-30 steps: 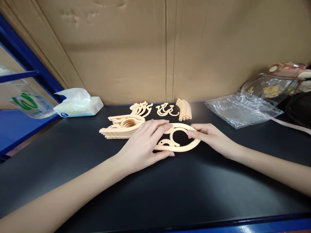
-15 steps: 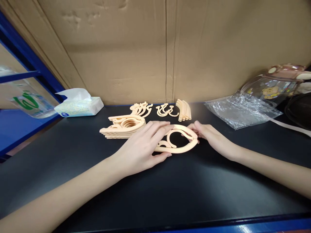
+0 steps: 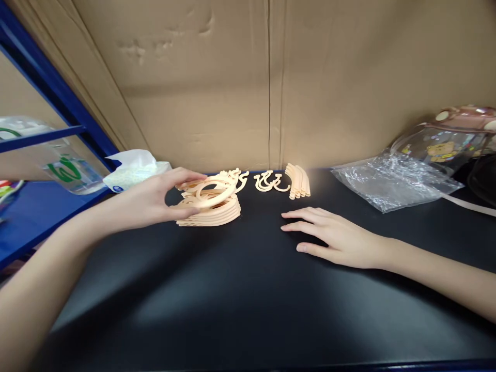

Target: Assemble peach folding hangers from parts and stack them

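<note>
My left hand [image 3: 149, 199] grips the left end of a peach plastic folding hanger [image 3: 223, 196] between thumb and fingers. That hanger sits over a neat stack of matching folded hangers [image 3: 217, 219]; whether it bears fully on them I cannot tell. To the right, my right hand [image 3: 335, 237] is spread low over the black tabletop [image 3: 248, 299], holding nothing. Behind the stack lies a bunch of peach hooked pieces [image 3: 242, 182], partly covered. Several loose hanger hooks [image 3: 265, 181] and a bundle of curved hanger arms [image 3: 297, 182] lie along the back.
A tissue pack [image 3: 134, 170] stands at the back left, beside a blue shelf frame [image 3: 46, 82] with a clear bottle [image 3: 72, 170]. Crumpled clear plastic bags [image 3: 395, 181] and a transparent bear-patterned container [image 3: 442, 144] are at the right. Cardboard [image 3: 194, 93] walls off the back.
My left hand has carried the hanger leftward from the middle of the table onto the stack. My right hand has let go of it and come down toward the tabletop.
</note>
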`<action>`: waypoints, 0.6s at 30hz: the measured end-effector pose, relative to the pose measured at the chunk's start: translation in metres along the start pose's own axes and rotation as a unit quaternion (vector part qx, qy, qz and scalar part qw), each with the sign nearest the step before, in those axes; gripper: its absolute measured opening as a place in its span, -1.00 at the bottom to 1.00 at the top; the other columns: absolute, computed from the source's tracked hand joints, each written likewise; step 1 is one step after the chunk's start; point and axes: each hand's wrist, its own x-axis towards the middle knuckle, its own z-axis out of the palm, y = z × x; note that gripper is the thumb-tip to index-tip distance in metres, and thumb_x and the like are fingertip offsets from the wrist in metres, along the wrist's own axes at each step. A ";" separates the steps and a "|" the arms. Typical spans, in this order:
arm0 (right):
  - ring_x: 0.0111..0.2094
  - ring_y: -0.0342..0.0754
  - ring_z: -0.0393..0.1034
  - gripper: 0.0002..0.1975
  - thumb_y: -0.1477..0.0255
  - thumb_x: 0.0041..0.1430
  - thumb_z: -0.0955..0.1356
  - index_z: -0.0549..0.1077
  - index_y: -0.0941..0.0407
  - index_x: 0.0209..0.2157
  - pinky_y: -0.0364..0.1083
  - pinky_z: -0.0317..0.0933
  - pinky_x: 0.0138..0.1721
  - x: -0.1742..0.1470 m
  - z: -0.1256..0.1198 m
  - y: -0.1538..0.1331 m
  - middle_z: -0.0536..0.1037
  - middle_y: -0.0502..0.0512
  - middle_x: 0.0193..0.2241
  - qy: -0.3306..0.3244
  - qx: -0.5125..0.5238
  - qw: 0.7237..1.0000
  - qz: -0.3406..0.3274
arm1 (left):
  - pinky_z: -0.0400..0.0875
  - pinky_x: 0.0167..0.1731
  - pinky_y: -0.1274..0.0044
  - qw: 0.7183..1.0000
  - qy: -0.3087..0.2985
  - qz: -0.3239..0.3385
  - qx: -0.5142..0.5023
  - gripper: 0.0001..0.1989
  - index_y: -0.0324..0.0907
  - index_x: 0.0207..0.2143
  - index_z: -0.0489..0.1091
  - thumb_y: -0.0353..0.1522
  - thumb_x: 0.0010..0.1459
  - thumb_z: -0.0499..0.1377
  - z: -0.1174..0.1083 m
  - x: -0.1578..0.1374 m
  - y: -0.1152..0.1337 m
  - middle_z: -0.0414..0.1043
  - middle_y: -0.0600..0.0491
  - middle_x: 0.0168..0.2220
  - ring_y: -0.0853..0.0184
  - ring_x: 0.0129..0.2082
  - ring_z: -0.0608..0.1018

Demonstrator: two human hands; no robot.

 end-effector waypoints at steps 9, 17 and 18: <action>0.14 0.03 0.18 -0.59 0.23 0.31 0.16 0.30 0.05 0.12 0.11 0.11 0.14 0.000 0.002 0.000 0.25 0.13 0.17 0.006 -0.034 0.999 -0.019 | 0.24 -0.01 0.42 0.997 -0.050 -0.026 -0.045 -0.47 -0.10 0.12 0.21 -0.11 0.15 0.12 0.003 -0.002 -0.007 0.33 0.07 0.07 0.21 -0.03 0.39; 0.13 0.04 0.19 -0.59 0.24 0.31 0.17 0.30 0.03 0.12 0.12 0.12 0.13 -0.001 0.002 0.000 0.26 0.13 0.17 0.012 -0.026 0.999 -0.019 | 0.23 0.03 0.39 0.996 -0.055 -0.026 -0.060 -0.42 -0.11 0.15 0.18 -0.08 0.13 0.11 0.004 -0.003 -0.004 0.29 0.02 0.10 0.18 0.02 0.37; 0.13 0.04 0.19 -0.60 0.24 0.31 0.18 0.30 0.03 0.12 0.12 0.12 0.13 -0.001 0.002 0.000 0.26 0.13 0.17 0.014 -0.026 0.999 -0.020 | 0.24 0.03 0.39 0.996 -0.057 -0.022 -0.060 -0.43 -0.10 0.15 0.18 -0.08 0.13 0.11 0.005 -0.002 -0.005 0.29 0.03 0.11 0.18 0.02 0.37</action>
